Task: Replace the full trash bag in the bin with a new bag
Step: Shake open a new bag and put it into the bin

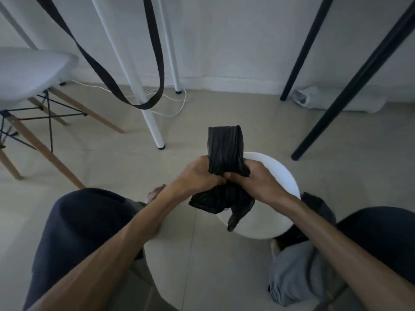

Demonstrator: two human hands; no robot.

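A folded black trash bag (225,151) is held upright in front of me, its lower part bunched and hanging below my hands. My left hand (197,177) grips it from the left and my right hand (253,178) grips it from the right, thumbs meeting at the bag's middle. Directly below sits a round white bin (280,176) on the tiled floor; my hands and the bag hide most of its opening, so I cannot tell what is inside. A dark bag-like bundle (314,205) lies just right of the bin, partly behind my right forearm.
A white chair with wooden legs (33,75) stands at left. White table legs (148,113) and black table legs (350,86) rise ahead. A black strap (143,104) hangs down, and a white cable (177,108) lies by the wall. My knees frame the bin.
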